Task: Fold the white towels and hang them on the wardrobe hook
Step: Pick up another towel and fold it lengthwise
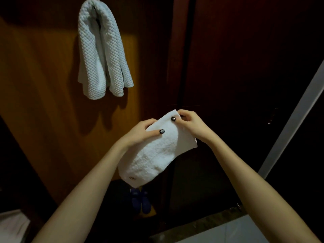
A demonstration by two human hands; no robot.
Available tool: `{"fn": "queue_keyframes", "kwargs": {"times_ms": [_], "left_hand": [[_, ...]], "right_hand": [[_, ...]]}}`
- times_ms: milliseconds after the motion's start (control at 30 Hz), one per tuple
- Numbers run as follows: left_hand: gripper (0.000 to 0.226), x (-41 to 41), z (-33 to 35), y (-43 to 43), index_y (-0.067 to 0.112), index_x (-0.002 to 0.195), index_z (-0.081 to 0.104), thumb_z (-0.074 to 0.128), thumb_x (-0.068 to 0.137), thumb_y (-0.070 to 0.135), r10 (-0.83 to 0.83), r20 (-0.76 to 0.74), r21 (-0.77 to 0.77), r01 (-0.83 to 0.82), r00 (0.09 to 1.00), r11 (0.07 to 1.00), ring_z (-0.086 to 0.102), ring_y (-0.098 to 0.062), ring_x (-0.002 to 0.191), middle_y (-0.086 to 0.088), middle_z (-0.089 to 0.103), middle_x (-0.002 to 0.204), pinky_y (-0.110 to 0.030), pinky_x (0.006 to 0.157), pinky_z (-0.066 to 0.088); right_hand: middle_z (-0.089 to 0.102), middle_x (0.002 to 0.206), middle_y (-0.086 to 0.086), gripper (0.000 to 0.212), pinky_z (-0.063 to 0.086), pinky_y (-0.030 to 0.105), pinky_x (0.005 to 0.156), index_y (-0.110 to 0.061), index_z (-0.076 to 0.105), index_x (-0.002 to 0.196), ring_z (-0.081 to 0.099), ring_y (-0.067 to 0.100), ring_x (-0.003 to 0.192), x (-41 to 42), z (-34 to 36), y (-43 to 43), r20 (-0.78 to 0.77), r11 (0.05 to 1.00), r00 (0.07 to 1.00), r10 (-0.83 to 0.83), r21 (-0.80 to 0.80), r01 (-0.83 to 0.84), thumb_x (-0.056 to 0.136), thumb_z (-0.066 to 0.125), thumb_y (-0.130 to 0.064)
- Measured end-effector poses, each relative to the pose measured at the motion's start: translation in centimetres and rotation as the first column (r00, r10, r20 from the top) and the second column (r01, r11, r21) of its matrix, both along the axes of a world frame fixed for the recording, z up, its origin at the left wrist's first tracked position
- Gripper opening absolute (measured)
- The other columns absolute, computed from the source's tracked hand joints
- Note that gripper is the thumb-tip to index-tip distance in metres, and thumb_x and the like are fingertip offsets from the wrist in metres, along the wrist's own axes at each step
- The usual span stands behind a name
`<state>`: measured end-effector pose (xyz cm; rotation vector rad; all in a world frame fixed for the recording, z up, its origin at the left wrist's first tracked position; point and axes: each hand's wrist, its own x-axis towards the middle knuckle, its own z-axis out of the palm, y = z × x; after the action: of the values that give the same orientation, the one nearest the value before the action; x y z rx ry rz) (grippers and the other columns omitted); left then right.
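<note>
A small white towel (157, 153) hangs folded in front of me, held at its top edge by both hands. My left hand (140, 133) pinches the left upper corner with the thumb on top. My right hand (190, 124) grips the right upper corner. A second, waffle-textured white towel (101, 53) hangs draped over a hook high on the wooden wardrobe door (43, 85). That towel covers the hook itself.
The dark wardrobe door (236, 67) stands to the right, with a pale grey strip (294, 120) running diagonally beyond it. Blue shoes (140, 200) lie on the floor below the towel. Something white (12, 223) sits at the bottom left.
</note>
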<state>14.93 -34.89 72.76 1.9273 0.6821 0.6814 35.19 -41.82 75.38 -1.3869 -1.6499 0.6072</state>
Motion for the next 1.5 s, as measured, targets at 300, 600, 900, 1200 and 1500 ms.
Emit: {"fn": "queue_keyframes", "kwargs": {"times_ms": [300,600,900,1200,1500], "left_hand": [[0.020,0.4,0.4,0.5,0.005,0.092,0.061,0.057,0.095,0.025,0.327,0.422,-0.079,-0.325,0.846,0.942,0.057,-0.009,0.073,-0.003,0.060,0.081,-0.022,0.060,0.046],[0.020,-1.1,0.3,1.8,0.008,0.109,0.064,0.053,0.096,0.018,0.262,0.541,-0.318,-0.093,0.799,0.943,0.069,-0.025,0.093,-0.012,0.071,0.103,-0.034,0.076,0.057],[0.020,-2.3,1.7,2.2,0.020,0.098,0.058,0.063,0.087,0.005,0.185,0.445,-0.044,-0.184,0.876,0.982,0.063,-0.007,0.075,0.005,0.068,0.084,-0.021,0.063,0.051],[0.021,-2.9,2.3,2.6,0.021,0.075,0.057,0.077,0.078,0.015,0.278,0.244,0.223,-0.333,0.929,0.916,0.052,-0.002,0.060,0.011,0.060,0.065,-0.023,0.059,0.041],[0.031,-3.3,3.2,1.8,0.019,0.100,0.053,0.068,0.078,0.004,0.091,0.340,-0.003,-0.096,0.936,0.995,0.065,-0.005,0.068,0.006,0.069,0.069,-0.017,0.064,0.052]], "right_hand": [[0.065,0.108,0.005,0.026,0.056,0.039,0.083,-0.024,0.059,0.106,0.066,0.024,0.097,0.1,0.5,0.3,0.015,0.996,0.996,0.091,-0.024,-0.091,0.086,0.072,-0.013],[0.064,0.095,0.021,0.016,0.056,0.039,0.080,0.001,0.065,0.098,0.065,0.022,0.085,0.4,-0.6,0.2,-0.231,0.998,0.973,-0.013,0.054,0.026,0.095,0.061,-0.014],[0.066,0.086,0.009,0.014,0.054,0.044,0.080,-0.016,0.061,0.080,0.064,0.021,0.082,0.3,0.2,0.7,-0.207,0.986,0.972,-0.115,0.097,0.138,0.094,0.062,-0.016],[0.061,0.070,0.005,0.008,0.051,0.040,0.071,-0.021,0.056,0.095,0.060,0.021,0.071,0.3,0.2,0.4,-0.219,0.971,0.966,-0.139,0.160,0.176,0.093,0.061,-0.014],[0.069,0.092,0.000,0.014,0.053,0.027,0.075,-0.010,0.063,0.108,0.065,0.014,0.083,0.2,0.9,-0.2,-0.488,0.994,0.867,0.102,0.077,-0.074,0.095,0.057,-0.011]]}}
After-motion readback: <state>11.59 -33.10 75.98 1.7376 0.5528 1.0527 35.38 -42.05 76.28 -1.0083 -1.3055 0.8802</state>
